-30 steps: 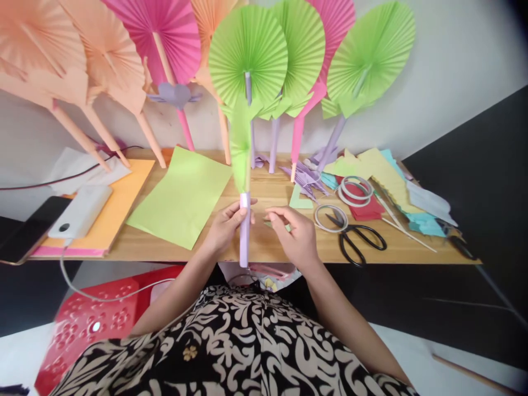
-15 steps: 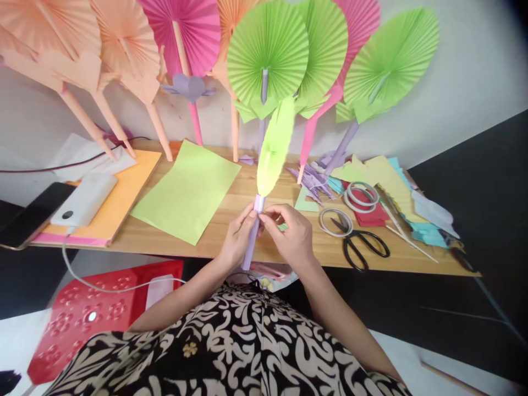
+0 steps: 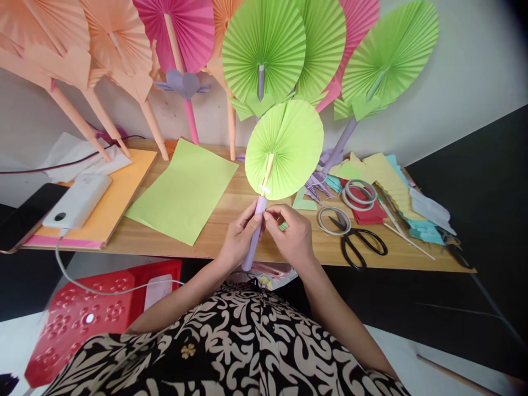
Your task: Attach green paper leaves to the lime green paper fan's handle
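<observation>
I hold a green pleated paper fan [image 3: 289, 146] upright over the front of the wooden table [image 3: 231, 220]; it is spread into a full round disc. My left hand [image 3: 238, 237] is wrapped round its lilac handle [image 3: 254, 234]. My right hand [image 3: 293, 235] pinches the top of that handle with thumb and forefinger, just under the disc.
Finished peach, pink and green fans [image 3: 264, 49] lean on the wall behind. A green sheet [image 3: 183, 190] lies left of my hands. Tape rolls [image 3: 358, 192], black scissors [image 3: 363, 245] and paper scraps lie right. A power bank [image 3: 76, 201] and phone [image 3: 22, 217] sit far left, a red stool [image 3: 94, 316] below.
The green fan was a narrow folded strip; it has spread out into a full circle. My right hand has come in from the table onto the handle's top.
</observation>
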{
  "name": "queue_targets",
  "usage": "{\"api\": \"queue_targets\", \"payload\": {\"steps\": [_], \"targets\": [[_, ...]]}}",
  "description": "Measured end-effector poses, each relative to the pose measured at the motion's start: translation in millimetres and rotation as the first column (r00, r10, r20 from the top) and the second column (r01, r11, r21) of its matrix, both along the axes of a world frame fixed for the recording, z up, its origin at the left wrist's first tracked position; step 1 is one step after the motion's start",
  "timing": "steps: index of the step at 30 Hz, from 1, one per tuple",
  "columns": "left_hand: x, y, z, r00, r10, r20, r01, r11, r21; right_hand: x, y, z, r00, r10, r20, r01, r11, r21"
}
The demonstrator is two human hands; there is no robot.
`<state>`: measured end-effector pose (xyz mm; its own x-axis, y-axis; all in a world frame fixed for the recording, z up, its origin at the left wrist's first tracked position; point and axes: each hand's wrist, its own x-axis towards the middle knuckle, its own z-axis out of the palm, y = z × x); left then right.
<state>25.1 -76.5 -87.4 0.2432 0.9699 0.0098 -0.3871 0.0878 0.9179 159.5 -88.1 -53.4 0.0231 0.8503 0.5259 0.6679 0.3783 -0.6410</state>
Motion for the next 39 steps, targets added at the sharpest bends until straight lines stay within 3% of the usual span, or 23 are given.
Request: {"api": "queue_targets", "payload": {"steps": [11,29,34,39], "targets": [[1.4,-2.9,6.9,0.999,-0.047,-0.014,0.046,0.998,-0.031,6.7,-3.4,-3.4,1.000,-0.009,0.009,0.009,1.000,-0.008],[1.1,-3.9,2.1,0.997,0.025,-0.079,-0.028,0.999,-0.040,2.6,-4.7,-7.3,0.942,-0.122,0.314,0.068,0.982,0.177],[0.3,-5.0,3.5,0.998,0.010,-0.060,-0.015,0.996,-0.085,2.4,-3.8,-5.9,0.943,-0.119,0.312,0.069,0.984,0.166],[-1.5,-4.3,3.4,0.997,-0.066,0.036,0.070,0.990,-0.120,4.9,-0.5,-4.6,0.962,-0.101,0.253,0.065,0.987,0.145]]}}
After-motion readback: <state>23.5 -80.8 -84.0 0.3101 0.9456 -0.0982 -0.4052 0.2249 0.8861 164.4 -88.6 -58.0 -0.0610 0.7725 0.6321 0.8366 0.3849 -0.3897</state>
